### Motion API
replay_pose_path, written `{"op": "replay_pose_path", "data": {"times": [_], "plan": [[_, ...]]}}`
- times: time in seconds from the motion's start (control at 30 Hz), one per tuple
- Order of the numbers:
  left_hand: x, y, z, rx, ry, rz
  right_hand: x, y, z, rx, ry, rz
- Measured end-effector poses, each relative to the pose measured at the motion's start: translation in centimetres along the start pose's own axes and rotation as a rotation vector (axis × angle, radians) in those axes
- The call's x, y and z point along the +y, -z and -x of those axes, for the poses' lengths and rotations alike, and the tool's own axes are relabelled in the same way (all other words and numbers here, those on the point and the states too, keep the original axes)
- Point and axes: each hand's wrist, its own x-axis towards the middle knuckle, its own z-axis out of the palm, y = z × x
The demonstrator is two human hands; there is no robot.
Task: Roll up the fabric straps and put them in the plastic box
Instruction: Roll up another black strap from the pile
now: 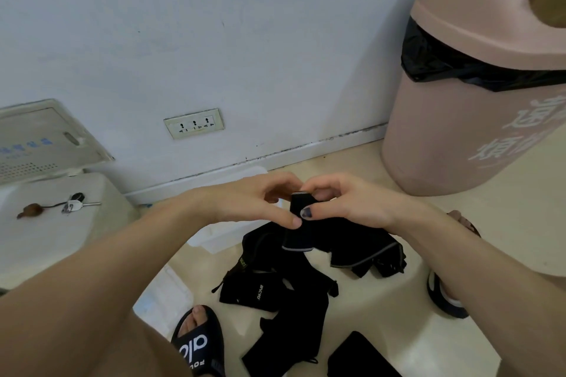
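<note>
Strap (298, 217) pinched by both hands (306, 202) above floor pile (294, 294).

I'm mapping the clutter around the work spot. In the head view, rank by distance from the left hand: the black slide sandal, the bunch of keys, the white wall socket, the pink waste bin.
From the left hand:
1. White wall socket, on the wall above, slightly left.
2. Black slide sandal, on the floor below.
3. Bunch of keys, far left on the white surface.
4. Pink waste bin, at right.
Sandal and keys are close to call.
</note>
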Motion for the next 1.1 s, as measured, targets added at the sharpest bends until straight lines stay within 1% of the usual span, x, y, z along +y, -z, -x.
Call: {"op": "replay_pose_path", "data": {"times": [0.1, 0.17, 0.27, 0.33, 0.47, 0.53, 0.63, 0.73, 0.8, 0.87, 0.93, 1.1], "plan": [[0.6, -0.4, -0.2, 0.021, -0.013, -0.109, -0.1, -0.1, -0.2, 0.006, 0.001, 0.031], [0.4, -0.2, -0.3, 0.043, 0.002, -0.171, 0.0, 0.1, -0.2, 0.02, -0.03, 0.129], [0.7, 0.6, 0.2, 0.07, 0.001, -0.113, 0.8, 0.7, -0.2, 0.069, -0.095, 0.355], [0.9, 1.2, 0.7, 0.066, 0.004, -0.05, 1.0, 1.0, -0.2, 0.097, -0.106, 0.374], [0.3, 1.7, 1.2, 0.067, 0.004, -0.023, 0.2, 1.2, -0.1, 0.114, -0.066, 0.185], [0.1, 1.4, 1.3, 0.022, 0.04, -0.015, -0.1, 1.2, -0.1, 0.118, -0.049, 0.094], [0.4, 0.6, 0.9, -0.001, 0.035, -0.046, -0.4, 0.9, -0.1, 0.127, -0.03, 0.06], [0.5, 0.8, 0.8, 0.089, 0.051, -0.067, -1.2, 1.1, 0.1, 0.249, -0.009, 0.02], [0.0, 1.5, 0.9, 0.195, 0.11, -0.173, -1.7, 1.6, 0.3, 0.355, 0.015, -0.053], [-0.7, 1.9, 1.0, 0.242, 0.185, -0.313, -2.1, 2.0, 0.4, 0.436, 0.016, -0.2], [-1.1, 1.7, 0.9, 0.238, 0.205, -0.343, -2.3, 2.2, 0.5, 0.461, 0.011, -0.367], [0.0, -0.1, 0.1, 0.237, 0.093, -0.379, -2.1, 2.2, 0.4, 0.396, 0.029, -0.709]]}}
